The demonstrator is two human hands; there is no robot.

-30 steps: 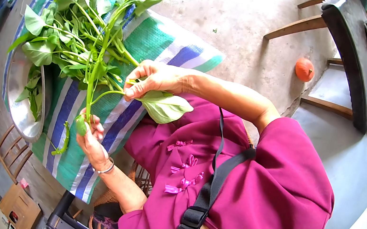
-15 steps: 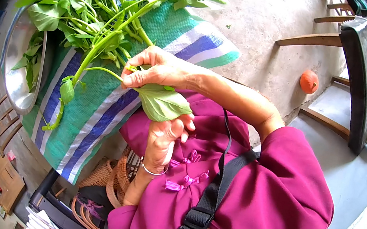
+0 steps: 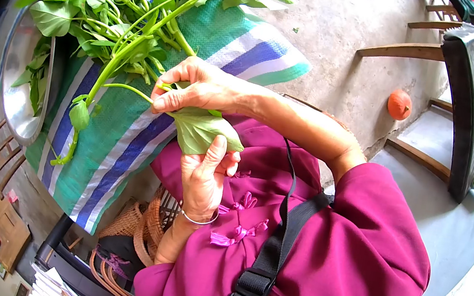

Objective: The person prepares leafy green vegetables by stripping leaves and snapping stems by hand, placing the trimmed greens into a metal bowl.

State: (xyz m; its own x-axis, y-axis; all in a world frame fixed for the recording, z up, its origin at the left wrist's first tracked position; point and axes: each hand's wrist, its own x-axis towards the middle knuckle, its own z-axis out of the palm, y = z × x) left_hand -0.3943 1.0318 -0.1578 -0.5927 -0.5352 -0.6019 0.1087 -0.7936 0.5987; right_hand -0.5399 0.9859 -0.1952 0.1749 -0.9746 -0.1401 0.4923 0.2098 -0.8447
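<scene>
My right hand (image 3: 193, 88) pinches a thin green leaf stalk (image 3: 128, 89) between thumb and fingertips. A broad green leaf (image 3: 199, 131) hangs below those fingers. My left hand (image 3: 205, 174), a bracelet at its wrist, holds this leaf near its edge, the thumb lying on top and the fingers partly hidden behind. Beyond my hands, a heap of leafy green stems (image 3: 117, 24) lies on a striped woven plastic sheet or sack (image 3: 109, 134). One thick stem (image 3: 105, 77) reaches from the heap down toward the left.
At the left, a shiny metal bowl (image 3: 24, 120) contains some leaves. An orange-red pumpkin (image 3: 399, 105) sits on the floor at right, near dark-topped wooden furniture (image 3: 462, 115). Wicker baskets (image 3: 147, 227) and a stack of papers (image 3: 56, 290) are at the lower left.
My left thumb has come up over the leaf, and the left hand now grips its edge. The right hand keeps its pinch and has shifted slightly left.
</scene>
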